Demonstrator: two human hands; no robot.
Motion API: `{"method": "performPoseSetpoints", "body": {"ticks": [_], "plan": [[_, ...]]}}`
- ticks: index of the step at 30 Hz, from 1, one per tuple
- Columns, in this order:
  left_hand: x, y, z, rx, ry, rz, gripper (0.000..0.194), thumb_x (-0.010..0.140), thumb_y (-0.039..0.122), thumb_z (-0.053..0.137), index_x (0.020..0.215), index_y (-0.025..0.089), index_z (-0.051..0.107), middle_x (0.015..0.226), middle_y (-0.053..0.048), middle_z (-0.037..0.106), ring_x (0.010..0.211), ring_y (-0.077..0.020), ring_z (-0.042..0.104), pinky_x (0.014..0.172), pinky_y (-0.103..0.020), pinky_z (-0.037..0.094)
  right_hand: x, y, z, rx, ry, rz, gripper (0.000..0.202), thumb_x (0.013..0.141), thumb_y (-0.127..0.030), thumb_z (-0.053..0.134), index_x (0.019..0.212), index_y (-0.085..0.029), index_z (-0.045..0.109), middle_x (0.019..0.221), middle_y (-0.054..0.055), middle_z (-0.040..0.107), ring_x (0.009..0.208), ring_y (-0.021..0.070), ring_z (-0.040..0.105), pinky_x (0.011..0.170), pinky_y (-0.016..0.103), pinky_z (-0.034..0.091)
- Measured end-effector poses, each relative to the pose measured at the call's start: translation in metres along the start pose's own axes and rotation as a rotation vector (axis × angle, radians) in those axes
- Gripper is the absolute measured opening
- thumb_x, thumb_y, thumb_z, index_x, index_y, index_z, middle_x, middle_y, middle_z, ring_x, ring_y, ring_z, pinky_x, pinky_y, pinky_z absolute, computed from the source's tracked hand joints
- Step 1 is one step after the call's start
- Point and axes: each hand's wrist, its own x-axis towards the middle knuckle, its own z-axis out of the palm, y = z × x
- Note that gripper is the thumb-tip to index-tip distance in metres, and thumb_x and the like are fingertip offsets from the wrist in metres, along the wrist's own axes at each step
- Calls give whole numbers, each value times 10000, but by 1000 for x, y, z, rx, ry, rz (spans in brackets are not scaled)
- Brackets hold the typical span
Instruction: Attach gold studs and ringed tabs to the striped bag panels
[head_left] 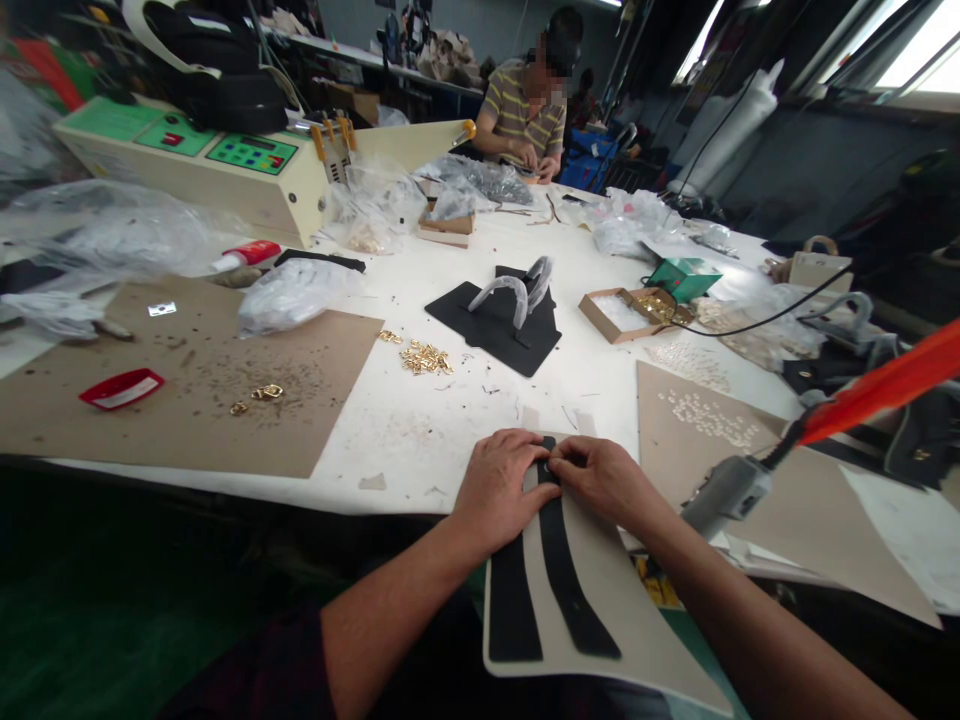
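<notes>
A pale beige panel [637, 620] with rounded corners juts over the table's near edge. Two black strips lie on it: a wide strip [514, 610] on the left and a narrower, curved strip [574, 580]. My left hand [499, 488] rests over the far end of the curved strip, its thumb and fingers pressing on both sides of a small round spot. Beside it, my right hand [600, 478] has thumb and fingertips pinched together at that spot. Whatever is between those right fingertips is hidden.
A grey power screwdriver [727, 497] on an orange cord is close to my right forearm. Gold hardware [426, 358], a black folded piece with wrapped handles [499, 320], a cardboard box [619, 315] and a red tray [122, 389] are on the table. A person [525, 110] works opposite.
</notes>
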Motion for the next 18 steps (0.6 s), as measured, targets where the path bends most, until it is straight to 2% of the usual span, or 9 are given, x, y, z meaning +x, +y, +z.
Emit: {"method": "performPoseSetpoints", "body": {"ticks": [2, 5, 7, 9, 11, 12, 13, 15, 18], "plan": [[0, 1, -1, 4, 6, -7, 389, 779, 316, 887, 1124, 249, 720, 1320, -38, 700, 1274, -284, 591, 1081, -469, 457, -15, -2, -2, 40, 90, -40, 231, 930, -392, 594, 886, -241, 764, 885, 23, 747, 806, 224, 665, 745, 331, 493], [1, 1, -1, 9, 6, -8, 395, 771, 331, 898, 1115, 244, 725, 1321, -36, 702, 1267, -280, 597, 1078, -469, 458, -61, 1, -6, 87, 359, -63, 273, 954, -463, 611, 959, -239, 766, 938, 49, 746, 821, 240, 662, 769, 350, 514], [1, 0, 0, 7, 7, -3, 379, 776, 327, 895, 1107, 247, 728, 1323, -31, 701, 1269, -276, 597, 1078, -467, 455, -100, 11, -6, 106, 575, 41, 300, 936, -518, 652, 956, -240, 763, 920, 58, 744, 828, 256, 669, 763, 357, 528], [1, 0, 1, 4, 9, -4, 362, 777, 307, 891, 1096, 251, 730, 1323, -28, 702, 1272, -277, 598, 1079, -470, 453, -133, 26, -3, 175, 781, 239, 356, 882, -570, 720, 977, -228, 744, 921, 70, 744, 844, 275, 689, 741, 359, 554], [2, 0, 1, 8, 7, -13, 351, 773, 288, 889, 1086, 254, 733, 1318, -31, 706, 1271, -284, 602, 1076, -483, 454, -151, 46, 1, 288, 937, 385, 497, 815, -606, 782, 1096, -204, 697, 1015, 95, 739, 893, 295, 710, 721, 357, 584], [2, 0, 1, 12, 3, -17, 346, 774, 284, 886, 1084, 256, 734, 1316, -33, 708, 1269, -289, 604, 1074, -491, 455, -153, 56, 3, 344, 978, 410, 597, 789, -616, 801, 1187, -196, 655, 1100, 113, 727, 929, 302, 716, 722, 359, 597], [3, 0, 1, 17, -2, -20, 340, 774, 281, 883, 1080, 257, 735, 1315, -36, 709, 1266, -294, 607, 1070, -499, 457, -151, 65, 5, 386, 976, 410, 688, 775, -625, 807, 1271, -192, 608, 1181, 129, 707, 963, 309, 719, 732, 367, 607], [4, 1, 0, 28, -14, -21, 326, 776, 279, 878, 1071, 254, 740, 1316, -41, 710, 1263, -300, 611, 1066, -512, 459, -141, 80, 7, 367, 861, 398, 739, 765, -650, 797, 1305, -191, 587, 1217, 138, 700, 985, 327, 721, 746, 392, 608], [4, 1, 0, 42, -22, -9, 332, 773, 285, 878, 1075, 249, 746, 1326, -44, 707, 1266, -302, 610, 1067, -515, 461, -123, 88, 2, 195, 653, 461, 571, 780, -708, 742, 1024, -195, 685, 907, 97, 749, 854, 358, 716, 689, 426, 570]]}}
